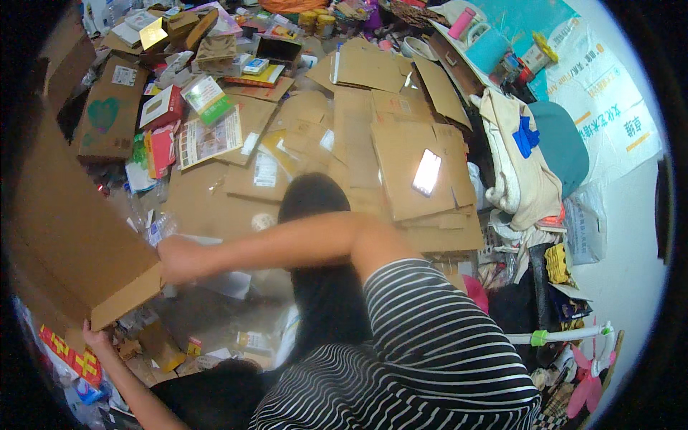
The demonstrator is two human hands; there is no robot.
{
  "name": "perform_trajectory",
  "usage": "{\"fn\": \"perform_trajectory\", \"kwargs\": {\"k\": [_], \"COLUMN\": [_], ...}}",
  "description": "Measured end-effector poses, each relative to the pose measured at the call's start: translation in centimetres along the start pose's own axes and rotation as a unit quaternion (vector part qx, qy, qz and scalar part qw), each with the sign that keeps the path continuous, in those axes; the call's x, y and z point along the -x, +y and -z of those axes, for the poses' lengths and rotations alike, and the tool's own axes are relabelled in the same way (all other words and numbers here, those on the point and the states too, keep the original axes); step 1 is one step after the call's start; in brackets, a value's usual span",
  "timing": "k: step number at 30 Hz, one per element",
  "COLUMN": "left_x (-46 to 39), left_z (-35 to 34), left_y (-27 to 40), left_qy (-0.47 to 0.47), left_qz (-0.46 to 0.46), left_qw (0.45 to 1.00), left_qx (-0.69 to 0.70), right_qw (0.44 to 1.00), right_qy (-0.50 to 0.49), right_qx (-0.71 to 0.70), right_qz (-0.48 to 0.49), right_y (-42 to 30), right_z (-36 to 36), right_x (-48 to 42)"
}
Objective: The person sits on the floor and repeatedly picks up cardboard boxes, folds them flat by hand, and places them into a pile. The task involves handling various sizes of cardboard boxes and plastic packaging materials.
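Observation:
A large brown cardboard box (70,231) stands tilted at the left, its inner walls turned towards me. My right arm reaches across my body, and my right hand (180,260) is closed on the right end of the box's flap (129,295). Lower down, my left hand (95,338) grips the same box near its bottom corner, the fingertips partly hidden by the cardboard. A clear plastic bottle (164,228) lies just beyond my right hand.
Flattened cardboard sheets (355,156) cover the floor ahead, with a lit phone (427,172) on the right stack. Small boxes and packaging (161,107) are heaped at the upper left. A chair with a teal back (556,145) holds clothes at the right. A pink fan (586,379) stands lower right.

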State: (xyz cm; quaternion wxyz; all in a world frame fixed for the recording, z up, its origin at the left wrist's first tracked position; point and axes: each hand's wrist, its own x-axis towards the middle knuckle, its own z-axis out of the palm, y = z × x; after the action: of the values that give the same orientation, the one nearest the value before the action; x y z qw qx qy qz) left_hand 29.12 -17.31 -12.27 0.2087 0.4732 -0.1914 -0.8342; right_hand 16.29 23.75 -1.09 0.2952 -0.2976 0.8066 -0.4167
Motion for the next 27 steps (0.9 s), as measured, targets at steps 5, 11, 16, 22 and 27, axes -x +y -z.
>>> {"fn": "perform_trajectory", "kwargs": {"k": [5, 11, 16, 22, 27], "left_x": [-2.4, -0.6, -4.1, 0.9, 6.0], "left_z": [2.5, 1.8, 5.0, 3.2, -4.1], "left_y": [1.9, 1.2, 3.5, 2.8, -7.2], "left_qy": [0.008, 0.018, -0.13, -0.336, -0.172], "left_qz": [0.024, 0.043, -0.002, -0.169, -0.03], "left_qw": [0.999, 0.998, 0.991, 0.902, 0.985], "left_qx": [-0.038, -0.046, -0.029, -0.213, -0.007], "right_qw": [0.992, 0.994, 0.991, 0.965, 0.928], "right_qy": [0.048, 0.004, -0.055, 0.101, 0.024], "right_qx": [0.021, 0.011, 0.07, -0.243, -0.357], "right_qz": [0.116, 0.106, 0.104, 0.011, -0.102], "right_y": [-0.2, -1.0, -0.7, 0.8, 2.1], "right_z": [-1.1, -0.8, 1.9, 5.5, 2.5], "right_x": [0.5, 1.3, -1.6, -5.7, -5.9]}}
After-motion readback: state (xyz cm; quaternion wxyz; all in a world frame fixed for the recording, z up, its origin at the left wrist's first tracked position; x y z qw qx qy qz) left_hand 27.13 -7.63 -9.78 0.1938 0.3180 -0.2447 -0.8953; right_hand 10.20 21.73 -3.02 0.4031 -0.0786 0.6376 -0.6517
